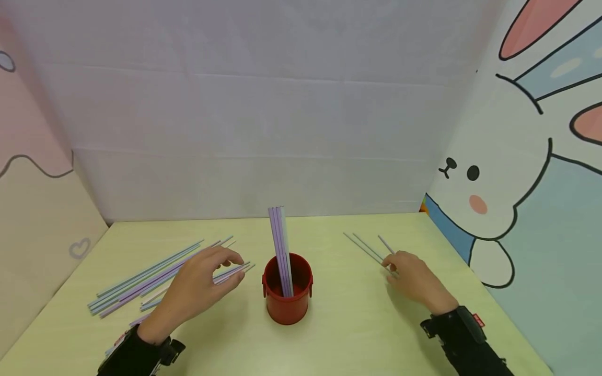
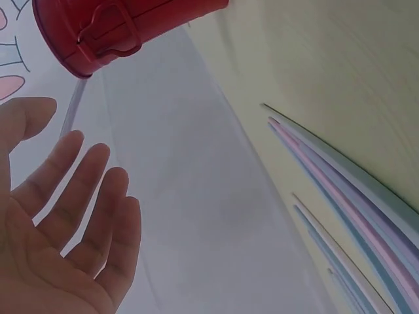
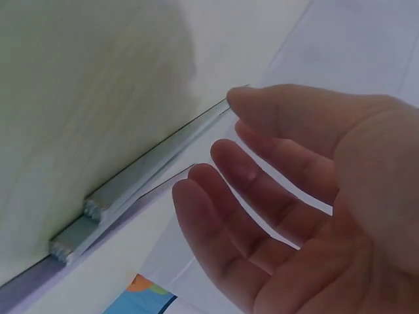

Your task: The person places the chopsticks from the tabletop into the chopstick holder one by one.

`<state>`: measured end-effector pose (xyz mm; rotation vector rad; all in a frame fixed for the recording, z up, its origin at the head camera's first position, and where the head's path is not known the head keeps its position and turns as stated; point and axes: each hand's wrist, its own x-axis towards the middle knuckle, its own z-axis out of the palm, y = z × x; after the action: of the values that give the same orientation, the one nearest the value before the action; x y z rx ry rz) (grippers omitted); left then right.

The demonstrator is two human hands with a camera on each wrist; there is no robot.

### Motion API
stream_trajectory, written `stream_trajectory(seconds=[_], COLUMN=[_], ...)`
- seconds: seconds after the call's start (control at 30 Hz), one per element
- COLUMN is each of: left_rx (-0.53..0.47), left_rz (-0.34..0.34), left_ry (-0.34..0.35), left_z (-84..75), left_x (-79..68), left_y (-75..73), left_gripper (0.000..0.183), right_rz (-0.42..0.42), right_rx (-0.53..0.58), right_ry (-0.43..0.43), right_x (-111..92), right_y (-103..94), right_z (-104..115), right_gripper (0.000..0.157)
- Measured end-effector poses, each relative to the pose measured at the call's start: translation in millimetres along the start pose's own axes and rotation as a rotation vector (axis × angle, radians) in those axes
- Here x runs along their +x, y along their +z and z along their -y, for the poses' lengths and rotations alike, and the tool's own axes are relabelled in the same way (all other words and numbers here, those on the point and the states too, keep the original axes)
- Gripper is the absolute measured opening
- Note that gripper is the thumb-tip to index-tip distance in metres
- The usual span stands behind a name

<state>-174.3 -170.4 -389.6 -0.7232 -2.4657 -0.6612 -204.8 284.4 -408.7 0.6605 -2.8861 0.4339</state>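
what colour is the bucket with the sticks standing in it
Red; the bucket shows best in the head view.

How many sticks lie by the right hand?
3: two green sticks side by side, then a purple stick right of them in the head view. The right hand covers part and may hide others.

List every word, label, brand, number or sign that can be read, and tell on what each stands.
No text can be read.
Red tag on the black right wristband: too small to read.
Red bucket: no lettering seen.
Heart on the left wall: a drawing, no words.
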Motion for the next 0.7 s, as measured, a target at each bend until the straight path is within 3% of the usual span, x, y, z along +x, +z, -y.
stream_trajectory(seconds=[0.17,0.4,0.7], left_rx=[0.029,0.044,0.045], left_rz=[0.039,0.059,0.059], left_ry=[-0.004,0.001,0.046], left_z=[5.2,9.9,11.9], left_x=[-8.8,-18.5,-19.4], left_y=[3.3,9.2,11.0], left_gripper=[0.023,0.028,0.028], right_rz=[-0.008,-0.024,0.051], right_rx=[-0.054,-0.068,-0.025], right_ry=[0.044,0.040,0.069], right_x=[-7.1,-9.3,-11.8], right_y=[3.3,8.1,7.4], right_z=[-16.0,-18.9,-15.8], right_gripper=[0.015,0.013,0.018])
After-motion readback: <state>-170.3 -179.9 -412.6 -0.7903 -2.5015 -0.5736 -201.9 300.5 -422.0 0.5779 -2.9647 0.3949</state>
